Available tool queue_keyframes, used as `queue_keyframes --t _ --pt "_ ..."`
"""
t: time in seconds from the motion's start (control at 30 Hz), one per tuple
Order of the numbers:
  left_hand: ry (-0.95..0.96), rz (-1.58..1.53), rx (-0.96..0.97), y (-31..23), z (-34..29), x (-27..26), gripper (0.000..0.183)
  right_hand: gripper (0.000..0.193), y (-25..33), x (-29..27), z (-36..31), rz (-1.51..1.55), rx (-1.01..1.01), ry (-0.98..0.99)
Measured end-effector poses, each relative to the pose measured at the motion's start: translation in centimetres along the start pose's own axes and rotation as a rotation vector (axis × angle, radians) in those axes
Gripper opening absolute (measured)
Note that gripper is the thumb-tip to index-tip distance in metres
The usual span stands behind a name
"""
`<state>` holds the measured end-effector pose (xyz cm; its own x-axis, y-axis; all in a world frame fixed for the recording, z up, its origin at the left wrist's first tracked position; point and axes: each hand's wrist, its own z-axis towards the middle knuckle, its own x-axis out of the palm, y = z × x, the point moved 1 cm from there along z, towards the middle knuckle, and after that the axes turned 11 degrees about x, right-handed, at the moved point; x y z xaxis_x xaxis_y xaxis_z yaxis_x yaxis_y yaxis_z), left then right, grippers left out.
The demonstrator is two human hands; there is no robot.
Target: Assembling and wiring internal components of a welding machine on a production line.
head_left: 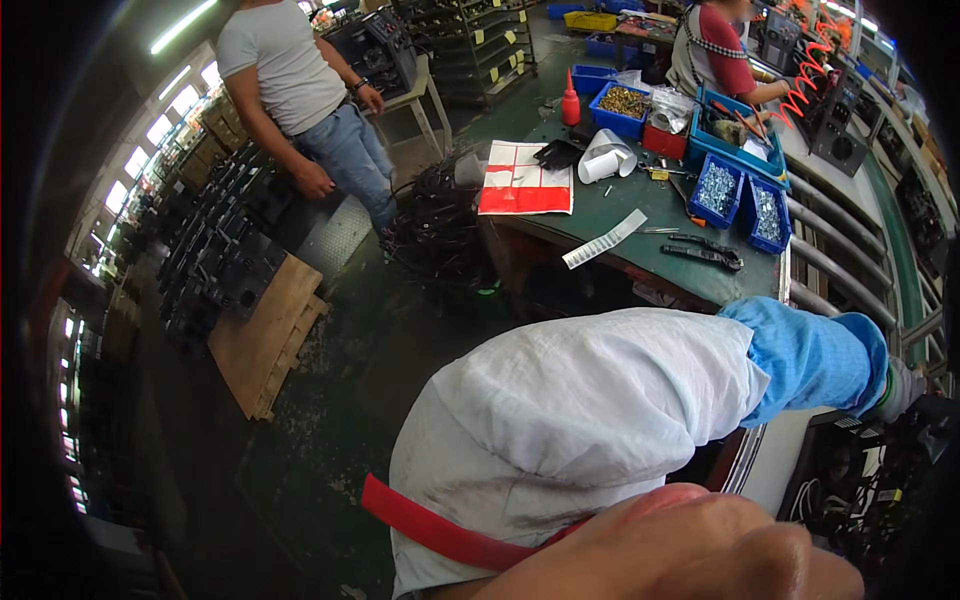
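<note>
My left arm, in a white sleeve with a blue sleeve cover (805, 355), reaches across to the right side. At its end my left hand (902, 390), in a greyish glove, is cut into by the dark rim, so its fingers do not show. It is over or beside an open black machine housing (860, 475) with wires and dark parts inside. Whether the hand touches the housing or holds anything I cannot make out. My right hand is out of view.
A green workbench (640, 225) holds black-handled pliers (705, 252), blue bins of screws (717, 190), a red bottle (570, 100) and a red-white sheet (527, 180). Rollers (835, 225) run alongside. One person (300, 90) stands left; another (715, 50) works beyond. A wooden pallet (262, 335) lies left.
</note>
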<state>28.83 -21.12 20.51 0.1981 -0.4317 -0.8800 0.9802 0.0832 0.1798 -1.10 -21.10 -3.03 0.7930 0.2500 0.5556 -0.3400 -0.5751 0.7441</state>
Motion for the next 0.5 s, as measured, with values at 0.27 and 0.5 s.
queue_keyframes --t 0.27,0.5 --pt "0.191 0.511 -0.096 10.5 -8.7 -6.9 0.019 0.044 -3.8 0.1 -0.9 0.178 0.101 0.117" --pt "0.163 0.651 0.243 7.6 -1.8 -3.3 0.017 0.043 -6.0 -9.4 -14.5 0.457 -0.092 -0.234"
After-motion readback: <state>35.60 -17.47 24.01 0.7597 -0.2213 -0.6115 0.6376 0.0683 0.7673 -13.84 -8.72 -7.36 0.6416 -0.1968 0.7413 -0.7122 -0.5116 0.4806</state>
